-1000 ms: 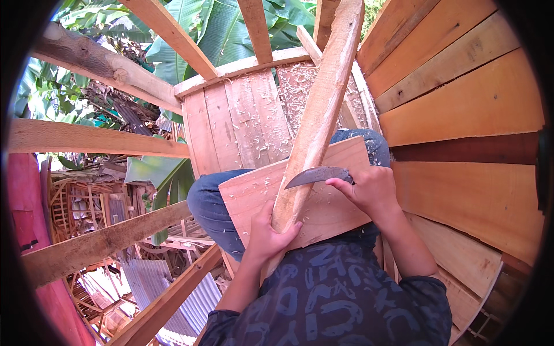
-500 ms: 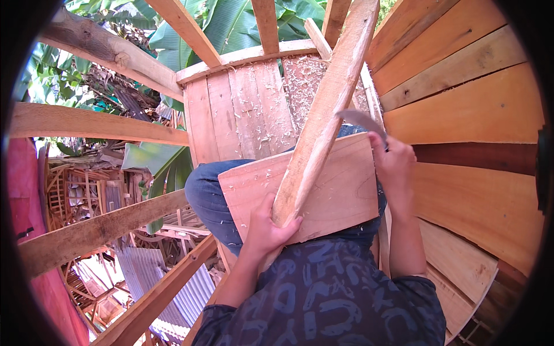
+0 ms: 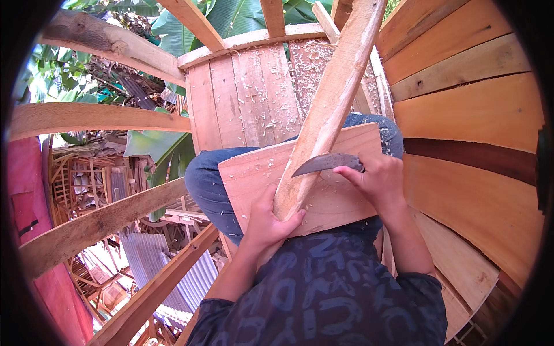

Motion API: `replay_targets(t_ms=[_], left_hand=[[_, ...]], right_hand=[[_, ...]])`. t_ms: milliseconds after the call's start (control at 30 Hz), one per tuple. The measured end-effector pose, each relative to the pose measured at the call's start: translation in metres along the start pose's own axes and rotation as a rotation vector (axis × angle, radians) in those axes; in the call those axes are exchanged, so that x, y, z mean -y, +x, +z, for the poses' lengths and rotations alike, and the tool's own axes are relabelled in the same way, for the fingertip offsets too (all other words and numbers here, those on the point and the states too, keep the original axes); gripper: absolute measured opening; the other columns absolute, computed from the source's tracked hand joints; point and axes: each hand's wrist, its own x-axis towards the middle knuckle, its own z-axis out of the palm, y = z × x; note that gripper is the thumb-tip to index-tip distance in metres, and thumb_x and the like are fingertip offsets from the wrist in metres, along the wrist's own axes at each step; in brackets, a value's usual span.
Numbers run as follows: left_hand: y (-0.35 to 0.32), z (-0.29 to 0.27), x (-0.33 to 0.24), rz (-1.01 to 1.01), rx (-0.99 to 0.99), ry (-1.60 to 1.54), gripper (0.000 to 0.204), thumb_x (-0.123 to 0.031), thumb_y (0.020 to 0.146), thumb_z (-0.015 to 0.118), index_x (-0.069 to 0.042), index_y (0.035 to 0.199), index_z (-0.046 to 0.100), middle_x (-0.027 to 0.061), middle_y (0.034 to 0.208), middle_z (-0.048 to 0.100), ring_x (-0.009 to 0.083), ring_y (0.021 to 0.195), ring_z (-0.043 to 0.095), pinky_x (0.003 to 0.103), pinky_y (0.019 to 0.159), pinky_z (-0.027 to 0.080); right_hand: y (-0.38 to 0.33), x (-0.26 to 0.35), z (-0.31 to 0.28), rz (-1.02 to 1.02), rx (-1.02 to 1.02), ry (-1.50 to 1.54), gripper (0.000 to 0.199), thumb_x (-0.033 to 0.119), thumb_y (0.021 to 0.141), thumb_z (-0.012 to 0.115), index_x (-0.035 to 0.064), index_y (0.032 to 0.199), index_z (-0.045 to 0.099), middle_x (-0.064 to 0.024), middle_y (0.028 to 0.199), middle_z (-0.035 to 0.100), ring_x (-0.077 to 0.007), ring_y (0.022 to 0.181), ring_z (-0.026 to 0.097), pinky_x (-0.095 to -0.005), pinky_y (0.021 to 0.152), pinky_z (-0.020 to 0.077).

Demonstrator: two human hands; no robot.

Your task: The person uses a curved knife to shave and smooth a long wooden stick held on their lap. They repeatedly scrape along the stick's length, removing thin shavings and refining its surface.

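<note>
A long, rough-edged wooden plank (image 3: 332, 104) slants away from me over a flat wooden board (image 3: 248, 173) lying across my lap. My left hand (image 3: 270, 224) grips the plank's near end, thumb over one side and fingers around the other. Closed around a knife's handle, my right hand (image 3: 381, 176) is to the right of the plank. The curved dark blade of the knife (image 3: 323, 164) crosses the plank's lower part and points left. Whether its edge touches the wood I cannot tell.
Pale shavings are strewn over the plank floor (image 3: 248, 98) ahead. A wall of wooden boards (image 3: 467, 121) rises close on the right. Open framing beams (image 3: 104, 120) stand at the left, with corrugated metal sheets (image 3: 167, 277) and timber below. Banana leaves (image 3: 231, 23) hang beyond.
My right hand has brought the knife down along the plank toward me, from its upper right edge to near my left hand. The left hand keeps its grip.
</note>
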Motion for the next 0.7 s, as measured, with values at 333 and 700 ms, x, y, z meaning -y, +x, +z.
replay_targets(t_ms=[333, 700], left_hand=[[-0.001, 0.007, -0.004, 0.028, -0.050, 0.129, 0.048, -0.018, 0.069, 0.080, 0.004, 0.106, 0.059, 0.0134, 0.086, 0.066, 0.0172, 0.079, 0.065, 0.031, 0.071, 0.050], [-0.002, 0.016, 0.001, -0.015, -0.098, 0.088, 0.049, -0.016, 0.070, 0.082, 0.002, 0.109, 0.059, 0.0156, 0.092, 0.067, 0.0223, 0.086, 0.067, 0.032, 0.075, 0.052]], right_hand=[[0.029, -0.085, -0.061, 0.618, -0.156, 0.038, 0.070, 0.063, 0.089, 0.053, -0.0039, 0.069, 0.060, -0.0251, 0.060, 0.055, -0.0416, 0.057, 0.057, -0.0417, 0.052, 0.0432], [-0.013, -0.003, 0.009, 0.061, 0.109, 0.017, 0.063, 0.064, 0.076, 0.066, 0.0043, 0.058, 0.056, -0.0144, 0.053, 0.056, -0.0341, 0.050, 0.059, -0.0388, 0.045, 0.0438]])
